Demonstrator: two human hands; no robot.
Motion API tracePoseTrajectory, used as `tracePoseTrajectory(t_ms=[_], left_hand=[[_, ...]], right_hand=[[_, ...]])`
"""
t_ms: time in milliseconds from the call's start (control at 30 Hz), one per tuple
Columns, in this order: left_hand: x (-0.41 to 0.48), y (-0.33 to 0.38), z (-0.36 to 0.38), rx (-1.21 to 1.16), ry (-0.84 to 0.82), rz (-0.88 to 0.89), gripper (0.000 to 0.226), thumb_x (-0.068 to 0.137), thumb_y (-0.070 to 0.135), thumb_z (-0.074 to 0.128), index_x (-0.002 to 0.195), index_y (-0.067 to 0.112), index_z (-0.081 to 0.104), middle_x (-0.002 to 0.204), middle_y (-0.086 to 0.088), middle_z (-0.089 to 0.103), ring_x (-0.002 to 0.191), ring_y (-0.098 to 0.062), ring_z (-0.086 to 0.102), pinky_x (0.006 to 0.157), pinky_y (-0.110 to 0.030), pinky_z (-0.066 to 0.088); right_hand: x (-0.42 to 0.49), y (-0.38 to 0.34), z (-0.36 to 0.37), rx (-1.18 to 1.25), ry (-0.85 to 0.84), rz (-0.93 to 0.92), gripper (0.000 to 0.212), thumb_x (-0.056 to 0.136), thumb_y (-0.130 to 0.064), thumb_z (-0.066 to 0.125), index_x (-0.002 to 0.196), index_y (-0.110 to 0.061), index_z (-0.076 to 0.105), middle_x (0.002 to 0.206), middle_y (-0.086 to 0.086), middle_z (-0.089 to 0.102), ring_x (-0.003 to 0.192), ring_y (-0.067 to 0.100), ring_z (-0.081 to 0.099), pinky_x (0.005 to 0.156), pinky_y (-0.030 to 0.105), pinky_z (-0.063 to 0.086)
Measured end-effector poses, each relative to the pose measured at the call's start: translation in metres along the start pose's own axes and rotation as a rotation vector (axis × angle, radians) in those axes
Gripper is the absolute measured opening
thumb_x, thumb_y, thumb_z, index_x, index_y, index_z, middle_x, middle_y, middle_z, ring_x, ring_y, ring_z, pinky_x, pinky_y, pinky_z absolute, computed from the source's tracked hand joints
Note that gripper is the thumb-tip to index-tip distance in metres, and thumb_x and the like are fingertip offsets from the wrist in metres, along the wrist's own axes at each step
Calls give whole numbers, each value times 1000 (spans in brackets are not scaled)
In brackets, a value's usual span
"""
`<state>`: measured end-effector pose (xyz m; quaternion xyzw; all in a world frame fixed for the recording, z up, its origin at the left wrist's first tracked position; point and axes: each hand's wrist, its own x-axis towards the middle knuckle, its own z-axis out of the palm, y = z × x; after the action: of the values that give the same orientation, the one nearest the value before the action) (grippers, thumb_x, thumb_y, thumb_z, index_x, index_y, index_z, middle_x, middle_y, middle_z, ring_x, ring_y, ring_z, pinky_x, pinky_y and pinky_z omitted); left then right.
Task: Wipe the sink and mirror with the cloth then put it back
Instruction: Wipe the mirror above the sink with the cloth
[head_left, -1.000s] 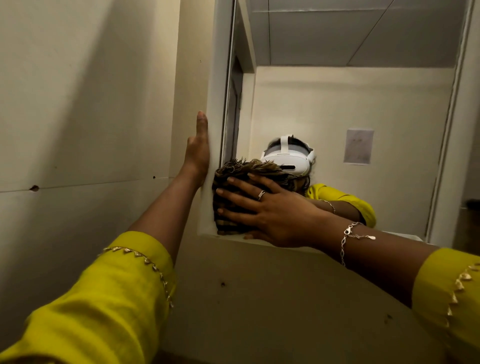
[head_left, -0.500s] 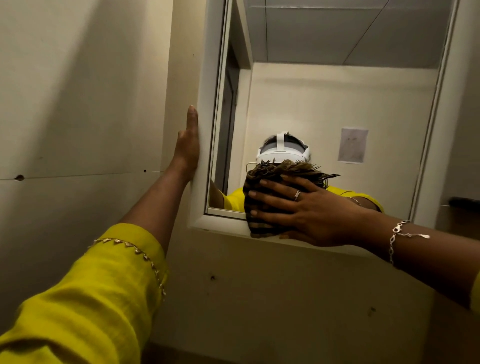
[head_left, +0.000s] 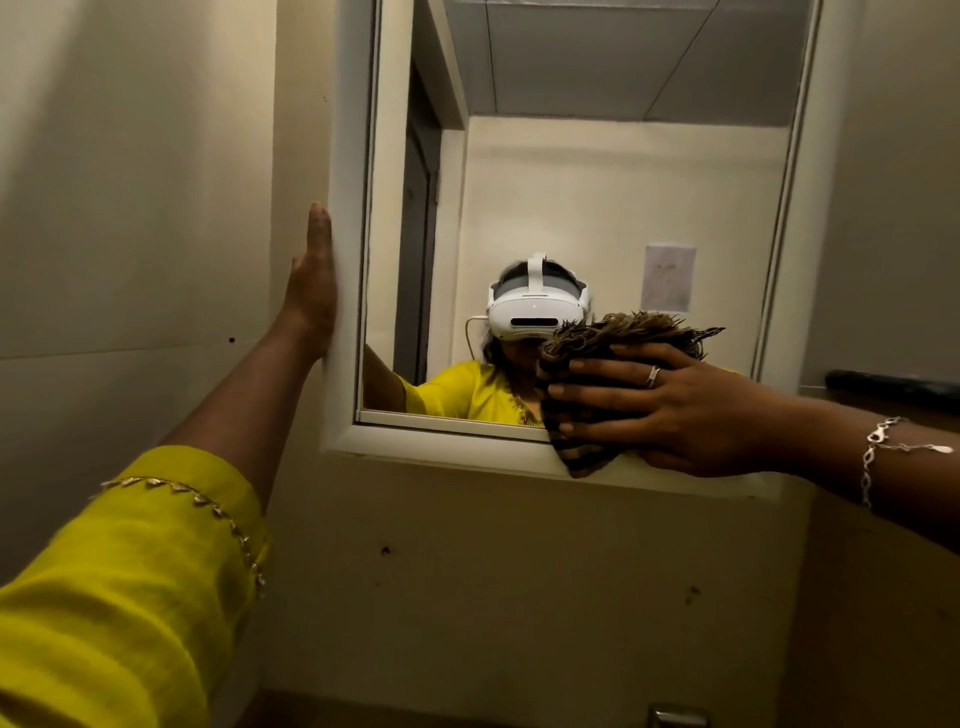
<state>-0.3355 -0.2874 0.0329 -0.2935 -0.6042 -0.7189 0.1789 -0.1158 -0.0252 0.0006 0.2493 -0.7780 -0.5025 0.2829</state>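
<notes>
Cream-painted walls (head_left: 130, 208) close in a dim, narrow room, with a white-framed mirror (head_left: 597, 182) set into the wall ahead. Low against the glass, near the mirror's lower right corner, sits the cloth (head_left: 582, 457), a dark bunched rag with a frayed, fringed top; its bottom edge hangs over the white frame. The right hand (head_left: 670, 410) covers it, fingers spread wide and flat, pressing the rag to the glass, a ring on one finger and a chain bracelet (head_left: 878, 447) on the wrist. The left hand (head_left: 311, 291) lies open and flat, fingers together and pointing up, against the outer left edge of the frame; whether the palm touches the wall too is hard to tell. A yellow sleeve (head_left: 130, 597) with gold trim covers that forearm. Small dark marks dot the wall below the mirror.
</notes>
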Motion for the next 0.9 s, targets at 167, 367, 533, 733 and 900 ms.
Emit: tracePoseTrajectory(t_ms=[167, 367, 533, 733, 900], left_hand=[[-2, 1, 1, -36, 13, -5, 79, 86, 68, 19, 141, 13, 33, 146, -21, 34, 133, -39, 33, 109, -58, 26], [-2, 2, 3, -53, 21, -12, 82, 85, 69, 21, 140, 10, 33, 145, -25, 33, 132, -44, 32, 108, -61, 26], [-4, 4, 6, -63, 25, 7, 77, 89, 64, 19, 139, 8, 34, 143, -26, 35, 130, -44, 35, 108, -58, 28], [-3, 4, 7, -44, 31, -1, 73, 91, 62, 19, 136, 6, 36, 117, -22, 54, 121, -44, 44, 96, -49, 41], [-3, 3, 5, -22, 30, 19, 78, 88, 65, 18, 141, 9, 30, 146, -25, 32, 133, -43, 31, 109, -60, 26]], right_hand=[[-22, 9, -5, 57, 14, -4, 47, 85, -27, 40, 132, -31, 43, 146, -4, 32, 137, 22, 25, 106, 42, 24], [-50, 8, -8, 166, 6, 76, 47, 81, -23, 41, 127, -31, 45, 143, -7, 36, 136, 19, 26, 106, 42, 22], [-67, 4, -7, 267, -5, 176, 42, 81, -23, 41, 121, -29, 51, 141, -8, 41, 137, 16, 26, 107, 40, 21], [-75, -6, -4, 336, 69, 268, 37, 82, -22, 41, 117, -26, 50, 138, -4, 43, 136, 18, 28, 108, 39, 21], [-85, -17, -1, 333, 145, 352, 34, 80, -17, 41, 111, -20, 53, 138, -1, 44, 136, 20, 29, 110, 38, 19]])
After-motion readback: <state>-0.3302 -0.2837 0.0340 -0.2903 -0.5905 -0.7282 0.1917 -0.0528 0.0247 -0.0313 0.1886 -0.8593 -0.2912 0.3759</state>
